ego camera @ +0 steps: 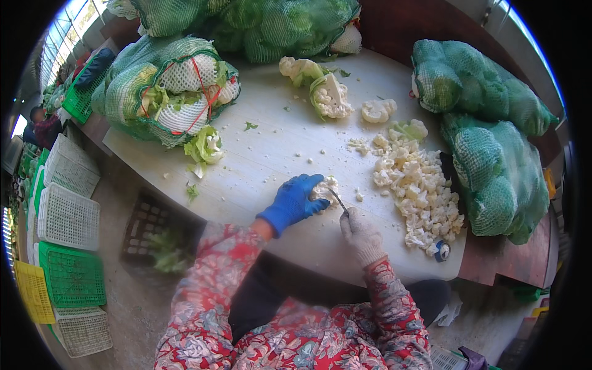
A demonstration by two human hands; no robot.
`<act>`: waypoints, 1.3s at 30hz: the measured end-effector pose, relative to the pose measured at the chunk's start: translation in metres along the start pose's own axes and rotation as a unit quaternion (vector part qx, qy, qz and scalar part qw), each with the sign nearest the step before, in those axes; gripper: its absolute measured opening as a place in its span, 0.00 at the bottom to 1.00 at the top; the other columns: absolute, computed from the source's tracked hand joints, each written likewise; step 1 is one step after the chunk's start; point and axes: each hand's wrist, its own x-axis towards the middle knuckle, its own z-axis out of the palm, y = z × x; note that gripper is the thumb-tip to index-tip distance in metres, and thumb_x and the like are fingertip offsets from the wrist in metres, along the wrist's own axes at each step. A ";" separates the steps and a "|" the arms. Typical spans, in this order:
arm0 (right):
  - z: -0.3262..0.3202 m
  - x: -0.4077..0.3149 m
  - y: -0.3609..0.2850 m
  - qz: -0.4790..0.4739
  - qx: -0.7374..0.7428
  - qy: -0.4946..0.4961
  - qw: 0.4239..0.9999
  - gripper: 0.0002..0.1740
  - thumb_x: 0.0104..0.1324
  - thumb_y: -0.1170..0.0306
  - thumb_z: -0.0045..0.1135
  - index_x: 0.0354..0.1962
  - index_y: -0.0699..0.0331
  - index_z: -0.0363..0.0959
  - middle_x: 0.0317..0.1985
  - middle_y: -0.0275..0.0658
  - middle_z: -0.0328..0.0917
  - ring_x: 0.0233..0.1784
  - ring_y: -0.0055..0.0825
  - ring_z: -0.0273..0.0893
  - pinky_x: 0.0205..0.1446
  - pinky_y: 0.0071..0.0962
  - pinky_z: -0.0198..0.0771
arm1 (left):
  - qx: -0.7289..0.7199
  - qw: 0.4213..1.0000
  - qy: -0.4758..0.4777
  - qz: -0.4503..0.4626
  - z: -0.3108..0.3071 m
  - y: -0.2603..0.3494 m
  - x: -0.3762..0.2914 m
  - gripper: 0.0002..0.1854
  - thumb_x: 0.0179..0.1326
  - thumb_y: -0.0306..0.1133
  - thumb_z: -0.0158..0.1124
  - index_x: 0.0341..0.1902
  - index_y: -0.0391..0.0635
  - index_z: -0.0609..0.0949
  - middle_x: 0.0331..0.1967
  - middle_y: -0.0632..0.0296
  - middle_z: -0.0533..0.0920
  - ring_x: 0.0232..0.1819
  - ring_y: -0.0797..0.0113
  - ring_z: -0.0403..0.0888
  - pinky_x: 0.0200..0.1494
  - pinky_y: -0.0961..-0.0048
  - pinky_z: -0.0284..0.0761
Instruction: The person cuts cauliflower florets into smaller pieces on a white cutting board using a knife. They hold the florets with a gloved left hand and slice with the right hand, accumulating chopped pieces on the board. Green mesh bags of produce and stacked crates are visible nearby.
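Observation:
My left hand, in a blue knit glove, grips a piece of cauliflower on the white table. A white knit glove covers my right hand, which is closed around a small knife. Its dark blade reaches the cauliflower piece, tip against the curds; the handle is hidden in my fist. To the right lies a heap of cut cauliflower florets. Farther back rest a cut cauliflower head and a separate cauliflower chunk. Small crumbs are scattered around both hands.
Green mesh sacks of cauliflower stand at the left, the back and the right. A blue can is by the heap. Below the table's left edge sits a dark crate with leaves. Stacked plastic baskets line the floor; a person is beyond.

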 end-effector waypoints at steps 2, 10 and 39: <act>0.003 0.002 0.001 -0.016 -0.008 0.016 1.000 0.13 0.75 0.56 0.48 0.44 0.57 0.70 0.34 0.51 0.82 0.38 0.55 0.81 0.40 0.55 0.73 | 0.002 1.000 0.003 0.006 0.001 -0.001 0.000 0.36 0.56 0.55 0.74 0.64 0.49 0.79 0.44 0.52 0.83 0.44 0.54 0.83 0.52 0.59 0.78; 0.018 0.014 0.000 0.047 -0.075 -0.019 0.996 0.14 0.75 0.55 0.46 0.43 0.56 0.69 0.34 0.52 0.83 0.37 0.58 0.82 0.40 0.57 0.74 | -0.028 1.000 0.007 -0.003 0.003 -0.004 0.002 0.34 0.56 0.53 0.74 0.62 0.47 0.80 0.47 0.51 0.83 0.45 0.54 0.83 0.53 0.60 0.78; 0.005 0.004 -0.012 0.133 0.043 -0.021 0.990 0.24 0.76 0.47 0.40 0.56 0.53 0.71 0.39 0.53 0.83 0.41 0.59 0.81 0.47 0.55 0.74 | -0.060 0.996 0.024 -0.063 0.013 0.011 -0.015 0.38 0.59 0.50 0.74 0.69 0.45 0.74 0.28 0.55 0.87 0.30 0.59 0.86 0.39 0.62 0.80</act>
